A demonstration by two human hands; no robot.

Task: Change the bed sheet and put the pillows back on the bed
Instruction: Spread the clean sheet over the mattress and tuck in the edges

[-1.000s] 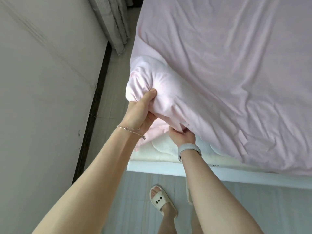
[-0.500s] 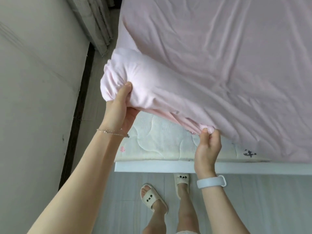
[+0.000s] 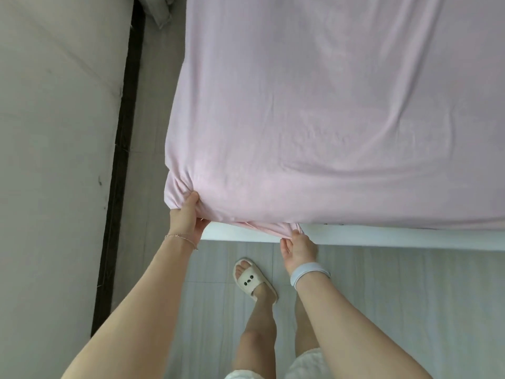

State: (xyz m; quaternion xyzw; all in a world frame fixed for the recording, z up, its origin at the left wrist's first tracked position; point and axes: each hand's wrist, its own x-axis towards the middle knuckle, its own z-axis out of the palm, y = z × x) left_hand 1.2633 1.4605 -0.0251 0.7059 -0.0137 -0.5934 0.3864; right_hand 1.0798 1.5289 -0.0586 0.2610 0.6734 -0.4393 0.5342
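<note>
Because the pale pink fitted cotton bed sheet (image 3: 328, 119) is stretched taut over the near left corner of the bed, the main risk is that the hem springs back off the corner once either grip is let go. A shallow tuck under the mattress edge would cause this; whether the hem has passed fully beneath the edge cannot be told, as the fold hides it. A second risk is a bunched corner: gathered pleats show at 9 o'clock of the left hand, and pulling unevenly would likely lock them in as a lump. Fingers could also be nipped between the mattress and the white painted bed frame rail (image 3: 382, 237) if the tuck is pushed deep.

Left hand (image 3: 185, 217), at 7 o'clock of the sheet's flat surface: arm extended forward, thumb laid over the top of the corner, remaining fingers curled beneath and out of sight, clamped on the gathered fabric. A thin chain bracelet (image 3: 180, 237) sits at the wrist.

Right hand (image 3: 299, 248), at 3 o'clock of the left hand and well apart from it: palm turned upward, fingers closed together, pinching the sheet hem just at the rail. A light grey wristband (image 3: 308, 273) circles the wrist.

No pillows are in view.
</note>
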